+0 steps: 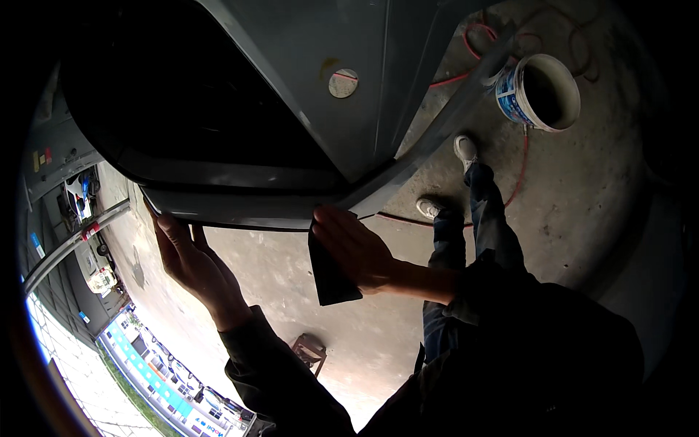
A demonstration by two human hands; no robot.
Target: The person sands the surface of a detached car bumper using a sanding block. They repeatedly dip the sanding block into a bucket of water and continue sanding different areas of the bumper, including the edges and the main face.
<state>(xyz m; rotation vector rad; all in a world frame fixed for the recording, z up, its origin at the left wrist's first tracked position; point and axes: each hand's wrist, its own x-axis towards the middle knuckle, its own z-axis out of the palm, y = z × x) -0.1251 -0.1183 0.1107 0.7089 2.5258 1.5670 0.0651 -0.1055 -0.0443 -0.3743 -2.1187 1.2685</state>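
A grey car body panel [240,207] with a rounded rim runs across the view beneath a dark opening. My left hand [196,262] reaches up to its left end, fingers stretched out and touching the lower edge; some fingertips are lost in shadow. Farther right, my right hand [357,251] presses a dark, thin sheet [331,284], like sandpaper, against the rim where the panel bends. The sheet's loose end hangs below the fingers. Above the bend, a wider grey panel [364,80] has a round hole in it.
A white bucket [515,95] with a blue label stands on the concrete floor [568,226] at the upper right. Around it curls a red hose [523,171], passing near my shoes [466,149]. A small brown stool-like object [309,349] sits lower down. Parked vehicles show at far left.
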